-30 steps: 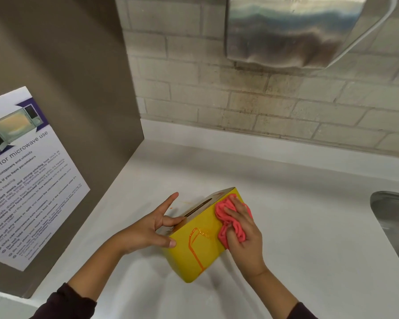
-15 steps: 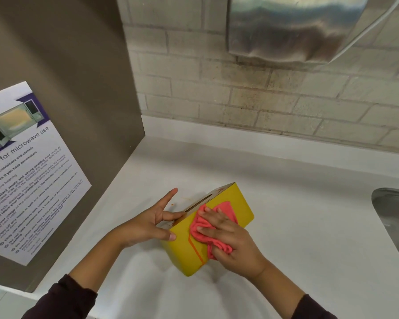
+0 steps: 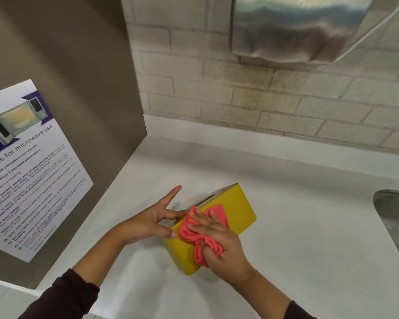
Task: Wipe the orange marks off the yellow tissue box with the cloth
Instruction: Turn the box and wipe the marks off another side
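The yellow tissue box [image 3: 238, 210] lies tilted on the white counter [image 3: 309, 238], its slotted wooden top facing away and to the left. My left hand [image 3: 154, 221] steadies the box's near left end, thumb on the yellow side, index finger pointing up. My right hand [image 3: 219, 240] presses a crumpled pink cloth [image 3: 199, 236] against the near part of the yellow side. The cloth and hand cover the spot where the orange marks were; none show on the bare yellow surface.
A grey-brown panel [image 3: 78, 88] with a microwave-use notice [image 3: 25, 171] rises at the left. A brick wall [image 3: 240, 100] runs behind, with a steel dispenser [image 3: 309, 28] mounted above. A metal sink edge [image 3: 394, 217] sits at the right.
My right hand has slid the cloth along the yellow side from the far end toward the near end, covering the orange marks. The left hand has kept its hold.
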Available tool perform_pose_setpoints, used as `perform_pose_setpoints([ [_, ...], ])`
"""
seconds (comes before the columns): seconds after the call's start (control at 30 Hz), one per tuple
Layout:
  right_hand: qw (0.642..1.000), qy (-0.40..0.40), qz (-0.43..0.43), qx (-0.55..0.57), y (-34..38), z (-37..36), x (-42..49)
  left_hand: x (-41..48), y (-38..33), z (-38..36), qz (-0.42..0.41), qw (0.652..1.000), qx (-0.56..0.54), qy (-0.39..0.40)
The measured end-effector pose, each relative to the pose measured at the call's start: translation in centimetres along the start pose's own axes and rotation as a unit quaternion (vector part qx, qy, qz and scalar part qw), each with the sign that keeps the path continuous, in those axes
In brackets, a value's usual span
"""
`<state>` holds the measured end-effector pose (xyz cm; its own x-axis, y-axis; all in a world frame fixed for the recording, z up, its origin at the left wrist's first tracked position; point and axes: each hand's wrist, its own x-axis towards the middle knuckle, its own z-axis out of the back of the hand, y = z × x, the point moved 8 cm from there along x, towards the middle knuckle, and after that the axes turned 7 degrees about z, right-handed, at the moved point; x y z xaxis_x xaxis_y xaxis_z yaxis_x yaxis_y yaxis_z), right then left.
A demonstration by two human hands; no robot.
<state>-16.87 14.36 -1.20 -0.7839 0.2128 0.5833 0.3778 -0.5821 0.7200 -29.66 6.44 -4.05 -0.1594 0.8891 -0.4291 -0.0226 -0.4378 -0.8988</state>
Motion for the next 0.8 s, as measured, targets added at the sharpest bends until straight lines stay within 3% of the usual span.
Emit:
perform_pose_setpoints([
  [0.1, 0.995, 0.065, 0.051, -0.064, 0.2, 0.5, -0.2, 0.0, 0.1, 0.2, 0.005, 1.000, -0.004, -0.001],
  [0.17, 0.988, 0.064, 0.067, -0.120, -0.2, 1.4, -0.2, 0.0, 0.3, 0.4, 0.009, 1.000, -0.011, -0.006],
  [0.27, 0.990, -0.009, 0.026, -0.135, -1.3, 3.3, -0.6, 0.0, 0.3, 0.5, 0.006, 1.000, -0.006, -0.007],
  [0.4, 0.993, -0.098, -0.037, -0.048, -2.0, 3.3, -1.3, 0.1, 0.3, 0.3, 0.003, 1.000, 0.000, -0.004],
  [0.53, 0.988, -0.133, -0.073, -0.033, -1.9, 2.3, -0.9, 0.1, 0.5, 0.5, 0.001, 1.000, -0.009, -0.006],
  [0.67, 0.992, -0.110, -0.059, -0.021, -1.2, 1.6, -0.3, 0.3, 0.5, 0.6, 0.000, 1.000, -0.010, 0.003],
  [0.8, 0.999, -0.030, -0.007, -0.024, -0.1, 0.2, 0.2, 0.4, 0.7, 0.8, 0.003, 1.000, -0.017, 0.007],
])
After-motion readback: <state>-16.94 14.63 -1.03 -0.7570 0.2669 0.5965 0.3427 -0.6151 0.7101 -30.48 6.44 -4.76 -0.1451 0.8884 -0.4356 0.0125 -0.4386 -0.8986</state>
